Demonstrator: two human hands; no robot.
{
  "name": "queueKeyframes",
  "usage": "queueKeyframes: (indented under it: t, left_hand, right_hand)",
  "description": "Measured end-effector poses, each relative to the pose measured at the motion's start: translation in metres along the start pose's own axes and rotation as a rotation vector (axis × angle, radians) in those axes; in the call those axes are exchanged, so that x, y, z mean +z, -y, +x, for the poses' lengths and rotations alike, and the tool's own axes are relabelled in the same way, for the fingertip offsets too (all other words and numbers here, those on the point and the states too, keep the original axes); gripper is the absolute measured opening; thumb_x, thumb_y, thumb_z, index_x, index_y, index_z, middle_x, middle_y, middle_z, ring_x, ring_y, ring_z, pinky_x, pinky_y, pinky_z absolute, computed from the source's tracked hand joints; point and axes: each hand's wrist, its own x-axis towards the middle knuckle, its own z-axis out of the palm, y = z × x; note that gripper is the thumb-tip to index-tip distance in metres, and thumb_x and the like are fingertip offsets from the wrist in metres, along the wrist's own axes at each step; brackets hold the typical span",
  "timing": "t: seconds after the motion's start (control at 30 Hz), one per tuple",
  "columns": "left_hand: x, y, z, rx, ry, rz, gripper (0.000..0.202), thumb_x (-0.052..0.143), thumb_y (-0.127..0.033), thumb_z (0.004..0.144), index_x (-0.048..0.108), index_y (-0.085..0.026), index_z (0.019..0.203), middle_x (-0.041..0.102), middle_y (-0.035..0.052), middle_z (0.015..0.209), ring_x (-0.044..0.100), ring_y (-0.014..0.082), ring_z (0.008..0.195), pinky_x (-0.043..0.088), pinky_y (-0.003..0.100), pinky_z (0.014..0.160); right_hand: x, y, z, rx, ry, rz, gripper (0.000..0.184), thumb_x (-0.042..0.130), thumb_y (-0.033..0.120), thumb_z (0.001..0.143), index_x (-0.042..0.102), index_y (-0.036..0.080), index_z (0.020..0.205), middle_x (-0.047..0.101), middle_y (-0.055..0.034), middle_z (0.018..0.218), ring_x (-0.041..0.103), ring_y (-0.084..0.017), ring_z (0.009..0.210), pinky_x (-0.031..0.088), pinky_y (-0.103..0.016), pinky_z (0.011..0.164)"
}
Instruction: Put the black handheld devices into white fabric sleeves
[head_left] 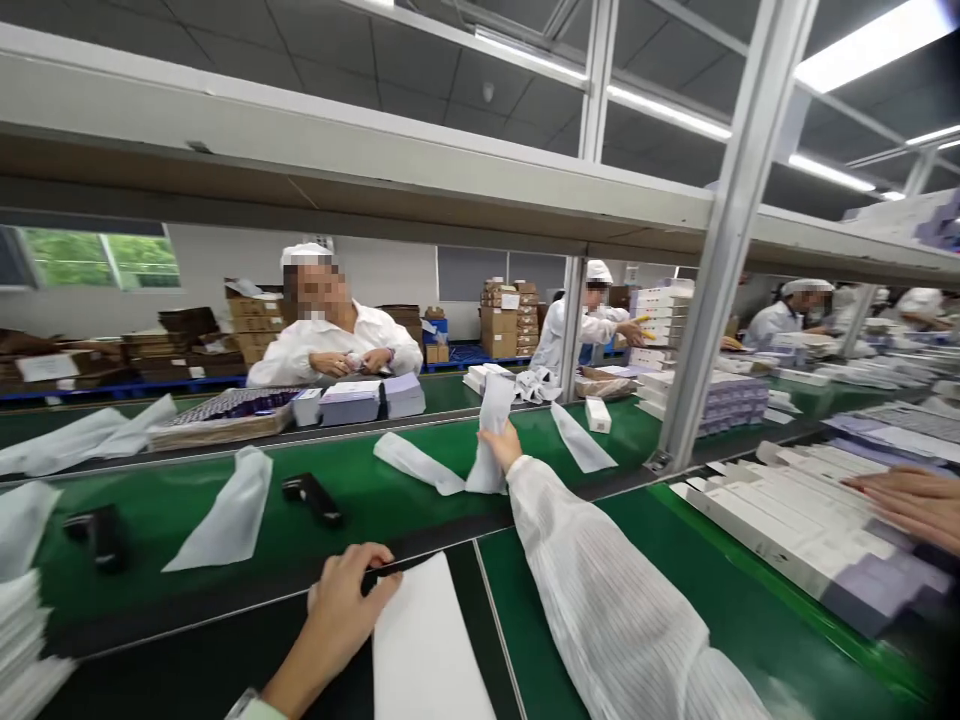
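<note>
My left hand [341,605] rests at the near edge of the bench, fingers curled round a small black device [373,579] at the mouth of a white pouch [427,645] lying flat in front of me. My right hand [501,446], in a white sleeve, is stretched out over the green conveyor belt [360,490]. It pinches another white pouch [491,430] and holds it upright off the belt.
More white pouches [229,510] and black devices [311,497] lie on the belt. A pouch stack [22,630] sits at the left. Rows of white boxes [802,525] lie at the right under another person's hand [911,505]. A metal post [720,260] rises there. A co-worker [334,345] sits opposite.
</note>
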Motion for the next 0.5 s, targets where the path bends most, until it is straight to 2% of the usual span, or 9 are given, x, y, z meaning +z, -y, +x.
queueKeyframes:
  t: [0.07,0.17,0.23,0.3,0.33,0.4,0.47,0.5]
  left_hand:
    - [0.0,-0.004,-0.004,0.018,0.133,0.083,0.017,0.043,-0.038,0.069,0.049,-0.023,0.074,0.052,0.0003,0.081,0.043,0.024,0.09,0.029,0.044,0.08]
    - [-0.003,-0.01,-0.003,0.03,0.172,0.098,0.018,0.041,-0.039,0.071,0.048,-0.023,0.073,0.052,-0.0004,0.078,0.043,0.0228,0.088,0.028,0.043,0.08]
    - [-0.003,-0.009,0.0,0.009,0.163,0.065,0.021,0.039,-0.041,0.073,0.049,-0.023,0.074,0.052,0.0005,0.08,0.044,0.023,0.087,0.028,0.043,0.08]
    - [-0.003,-0.006,0.002,0.011,0.144,-0.009,0.025,0.038,-0.043,0.074,0.051,-0.022,0.077,0.052,0.0021,0.085,0.044,0.0233,0.088,0.031,0.04,0.08]
    - [-0.002,-0.003,0.003,0.018,0.128,-0.051,0.027,0.037,-0.045,0.075,0.051,-0.022,0.078,0.052,0.0026,0.086,0.045,0.0231,0.088,0.033,0.037,0.078]
    - [-0.002,0.0,0.003,0.033,0.084,-0.114,0.031,0.038,-0.048,0.075,0.052,-0.021,0.079,0.052,0.0027,0.088,0.046,0.0222,0.087,0.036,0.032,0.074]
    - [-0.001,0.003,0.003,0.038,0.061,-0.141,0.031,0.04,-0.049,0.074,0.053,-0.022,0.081,0.053,0.0019,0.087,0.048,0.0212,0.084,0.037,0.028,0.069]
    - [-0.001,0.003,0.003,0.04,0.063,-0.15,0.031,0.041,-0.049,0.074,0.053,-0.022,0.082,0.053,0.0014,0.086,0.048,0.0209,0.083,0.038,0.027,0.067]
  right_hand:
    - [0.0,-0.017,0.008,0.055,0.069,-0.067,0.041,0.06,0.024,0.057,0.052,0.012,0.095,0.057,-0.0108,0.094,0.054,-0.024,0.087,0.041,-0.035,0.075]
    - [-0.002,-0.026,0.01,0.104,0.09,-0.189,0.053,0.068,0.027,0.047,0.053,0.011,0.095,0.053,-0.0154,0.099,0.048,-0.031,0.096,0.034,-0.043,0.081]
    - [-0.003,-0.02,0.005,0.057,0.037,-0.25,0.06,0.067,0.033,0.051,0.048,0.015,0.105,0.046,-0.0148,0.111,0.039,-0.03,0.106,0.028,-0.043,0.087]
    - [-0.003,-0.007,-0.01,-0.073,0.034,-0.241,0.053,0.06,0.035,0.061,0.045,0.018,0.108,0.046,-0.0114,0.11,0.04,-0.024,0.106,0.029,-0.038,0.088]
    - [-0.001,0.0,-0.022,-0.147,0.1,-0.198,0.046,0.057,0.035,0.064,0.046,0.018,0.106,0.05,-0.0095,0.104,0.044,-0.021,0.101,0.032,-0.035,0.085]
    - [0.006,0.013,-0.054,-0.272,0.373,-0.055,0.036,0.056,0.035,0.067,0.051,0.017,0.098,0.056,-0.0051,0.088,0.052,-0.016,0.085,0.039,-0.029,0.075]
    - [0.015,0.021,-0.09,-0.373,0.674,0.054,0.039,0.062,0.035,0.061,0.054,0.02,0.096,0.057,-0.0022,0.087,0.053,-0.014,0.081,0.04,-0.025,0.069]
    - [0.019,0.023,-0.105,-0.403,0.743,0.083,0.037,0.063,0.034,0.06,0.055,0.02,0.094,0.057,-0.0013,0.086,0.053,-0.013,0.079,0.04,-0.024,0.067]
